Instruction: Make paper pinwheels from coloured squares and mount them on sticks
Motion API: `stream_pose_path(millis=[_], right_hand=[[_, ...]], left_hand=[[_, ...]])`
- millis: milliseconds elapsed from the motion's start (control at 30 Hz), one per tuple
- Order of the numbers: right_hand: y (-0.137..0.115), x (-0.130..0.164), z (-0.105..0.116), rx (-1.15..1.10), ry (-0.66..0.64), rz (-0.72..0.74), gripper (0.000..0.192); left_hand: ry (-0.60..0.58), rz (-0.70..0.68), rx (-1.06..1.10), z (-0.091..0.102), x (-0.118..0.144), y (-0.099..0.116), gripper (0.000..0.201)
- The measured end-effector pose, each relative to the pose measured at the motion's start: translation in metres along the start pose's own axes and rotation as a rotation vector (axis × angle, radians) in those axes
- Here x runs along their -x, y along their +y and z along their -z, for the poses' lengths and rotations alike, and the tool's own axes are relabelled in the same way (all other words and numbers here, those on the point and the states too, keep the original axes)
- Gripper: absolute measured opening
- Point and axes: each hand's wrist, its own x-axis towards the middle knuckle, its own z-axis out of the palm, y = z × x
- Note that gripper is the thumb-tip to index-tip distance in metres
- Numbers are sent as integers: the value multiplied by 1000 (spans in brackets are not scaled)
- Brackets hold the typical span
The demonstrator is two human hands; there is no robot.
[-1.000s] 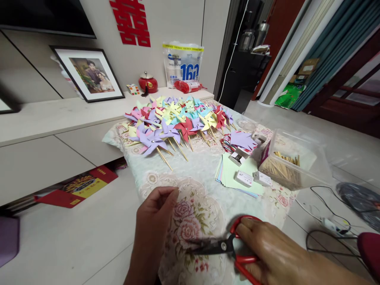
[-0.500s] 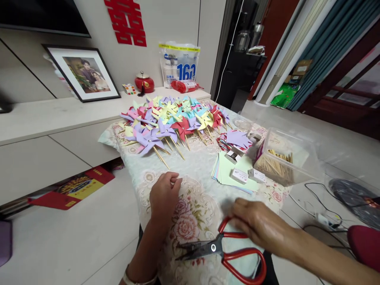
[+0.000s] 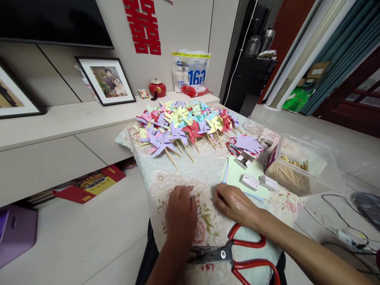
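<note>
My left hand (image 3: 181,213) is over the flowered tablecloth (image 3: 208,221) with its fingers curled together. A small pale bit (image 3: 193,191) shows at its fingertips, too unclear to name. My right hand (image 3: 234,202) is closed beside the paper stack, its knuckles up; what its fingers hold, if anything, is hidden. Red-handled scissors (image 3: 228,253) lie below the right hand, blades pointing left, their tips partly behind my left forearm. Many paper pinwheels (image 3: 175,136) on wooden sticks are heaped at the table's far side.
Pale green paper sheets (image 3: 234,174) bear small white boxes (image 3: 249,181), with an open box (image 3: 245,159) at their far edge. Cut purple paper (image 3: 248,144) is piled behind. On the right stands a clear bin (image 3: 323,182) of wooden sticks (image 3: 289,172). Cables (image 3: 346,202) cross the floor.
My right hand has moved away from the scissors' handles toward the paper sheets. My left hand has turned palm down with its fingers curled. The camera view has shifted left.
</note>
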Motion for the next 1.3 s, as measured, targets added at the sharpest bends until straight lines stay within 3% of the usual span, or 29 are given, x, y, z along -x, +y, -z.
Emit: stream_pose_path(millis=[200, 367, 500, 667, 867, 1167, 1300], right_hand=[[-8, -30, -7, 52, -6, -54, 3], [-7, -39, -8, -20, -25, 31, 15], [-1, -44, -4, -101, -47, 133, 17], [5, -63, -4, -103, 48, 207, 16], [-2, -85, -6, -23, -20, 239, 23], [6, -71, 11, -61, -187, 317, 25], [4, -65, 13, -116, -154, 227, 6]], left_hand=[[-153, 18, -300, -1, 16, 16, 15], [-247, 21, -282, -5, 11, 19, 23], [-230, 4, -185, -7, 11, 14, 23], [-141, 9, -67, -9, 15, 8, 24], [-51, -3, -42, -14, 18, 6, 23], [-47, -3, 2, -12, 17, 5, 18], [-65, -6, -19, -11, 17, 4, 17]])
